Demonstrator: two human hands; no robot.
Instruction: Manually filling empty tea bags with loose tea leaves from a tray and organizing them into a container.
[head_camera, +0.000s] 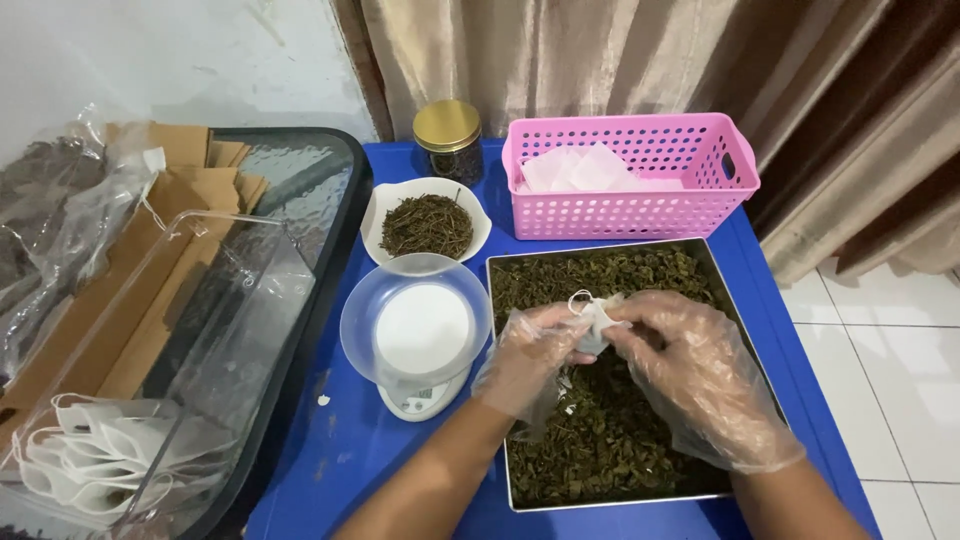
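While both gloved hands work over the metal tray, the far left of the scene holds a clear plastic box (200, 330) with folded white filter bags (90, 460) stacked at its near end, lying on brown cardboard pieces (180, 180) over a dark glass tabletop (300, 170). Next comes the blue table (340, 450), where a small white scale (420, 385) carries a clear round bowl (415, 320). Behind it sits a white dish of dried leaves (427, 222), and behind that a jar with a gold lid (447, 135). The left hand (525, 360) and the right hand (685, 365) meet above the tray (500, 400) of dried green leaves, fingers pinched together on a small white tea bag (597, 318) held between them, just over the leaves. Behind the tray stands a pink basket (640, 205) with more white bags inside. White floor tiles (880, 350) show at the far right.
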